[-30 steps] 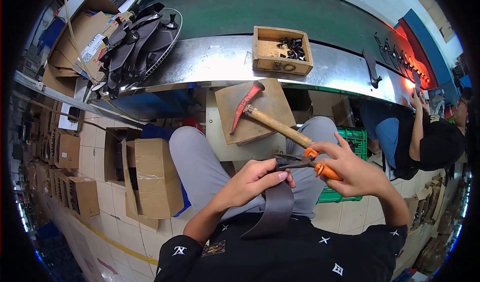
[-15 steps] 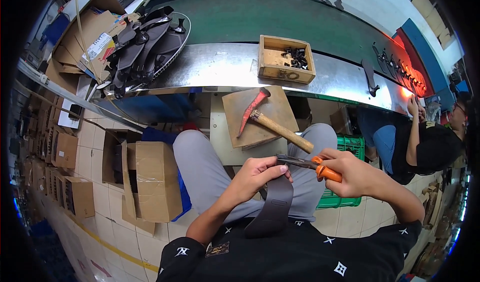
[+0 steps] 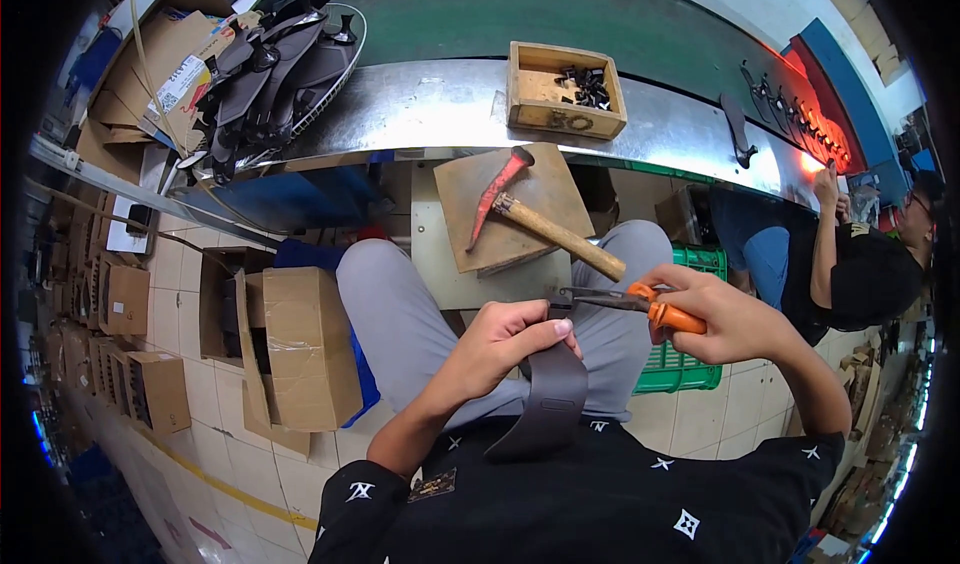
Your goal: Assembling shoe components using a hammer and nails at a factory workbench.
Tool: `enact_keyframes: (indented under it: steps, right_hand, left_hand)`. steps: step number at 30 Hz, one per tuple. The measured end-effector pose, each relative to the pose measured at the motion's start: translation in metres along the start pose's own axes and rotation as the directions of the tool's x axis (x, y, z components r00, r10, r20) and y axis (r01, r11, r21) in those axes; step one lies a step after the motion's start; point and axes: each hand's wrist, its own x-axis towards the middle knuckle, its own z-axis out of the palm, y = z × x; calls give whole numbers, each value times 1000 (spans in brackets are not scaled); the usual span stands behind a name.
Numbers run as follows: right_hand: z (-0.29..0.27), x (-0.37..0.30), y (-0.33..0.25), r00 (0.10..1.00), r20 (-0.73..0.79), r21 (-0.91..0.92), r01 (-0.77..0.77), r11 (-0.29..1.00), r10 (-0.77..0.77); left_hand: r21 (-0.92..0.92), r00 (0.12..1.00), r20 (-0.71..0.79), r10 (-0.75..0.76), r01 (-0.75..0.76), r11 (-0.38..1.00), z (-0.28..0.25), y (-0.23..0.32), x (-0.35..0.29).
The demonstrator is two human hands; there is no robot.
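Note:
My left hand [image 3: 510, 349] pinches the upper end of a dark brown strap [image 3: 555, 394] between thumb and fingers. The strap hangs down over my lap, wide and bent, with a small slot in it. My right hand [image 3: 728, 314] is closed round the orange handles of a pair of pliers [image 3: 612, 300]. The metal jaws point left and reach a small dark piece at the strap's top end, just beyond my left fingertips. Whether the jaws grip it I cannot tell. Past my hands, a hammer [image 3: 550, 234] with a red head and wooden handle lies on a square board [image 3: 460, 204].
A wooden box [image 3: 565, 122] of small black parts stands on the metal ledge [image 3: 430, 109] by a green conveyor [image 3: 440, 24]. A basket [image 3: 350, 64] heaped with dark straps is at left. Cardboard boxes [image 3: 312, 349], a green crate [image 3: 685, 364] and a co-worker [image 3: 865, 279] flank me.
The pliers have shifted slightly right, and their jaws reach less far over the strap's end. My left hand still holds the strap. The bench and hammer sit a little higher in view.

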Motion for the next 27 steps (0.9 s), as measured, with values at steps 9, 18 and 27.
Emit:
enact_keyframes:
  steps: [9, 18, 27]
  right_hand:
    - [-1, 4, -1, 999, 31, -56, 38, 998, -36]
    - [1, 3, -1, 999, 46, -43, 28, 999, -26]
    - [11, 8, -2, 997, -80, 8, 7, 1000, -6]
  left_hand:
    - [-23, 1000, 6, -14, 14, 1000, 7, -9, 3]
    - [-5, 997, 51, -49, 49, 999, 5, -5, 0]
    - [7, 995, 4, -100, 100, 995, 2, -4, 0]
